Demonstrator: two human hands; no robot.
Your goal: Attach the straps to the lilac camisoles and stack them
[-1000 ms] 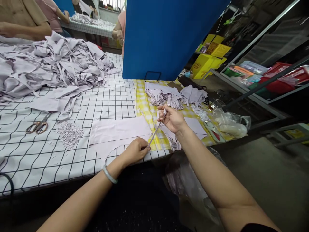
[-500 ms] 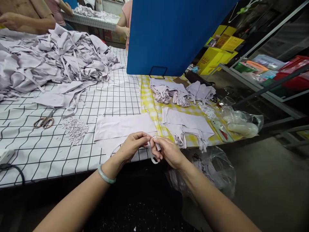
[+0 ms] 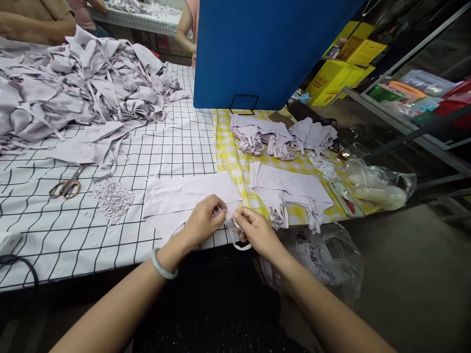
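Note:
A pale lilac fabric piece (image 3: 187,191) lies flat on the table's front edge, just beyond my hands. My right hand (image 3: 257,230) pinches a thin fabric strap (image 3: 242,247), which hangs in a loop below the fingers. To its left, my left hand (image 3: 206,218) is over the near edge of the fabric, fingers curled in toward the thumb. Whatever it may hold is hidden or too small to name. A small gap separates the two hands. A pale green bangle (image 3: 162,267) circles my left wrist.
Scissors (image 3: 65,187) lie left, beside a heap of small fabric snippets (image 3: 115,198). A large fabric pile (image 3: 95,83) fills the back left. Stacked strapped pieces (image 3: 294,184) and a phone (image 3: 346,198) sit right. A blue board (image 3: 253,54) stands behind; people work beyond.
My hands have moved from touching to slightly apart, the left one drawing back with its fingers more curled. The strap loop at my right hand has swung a little right.

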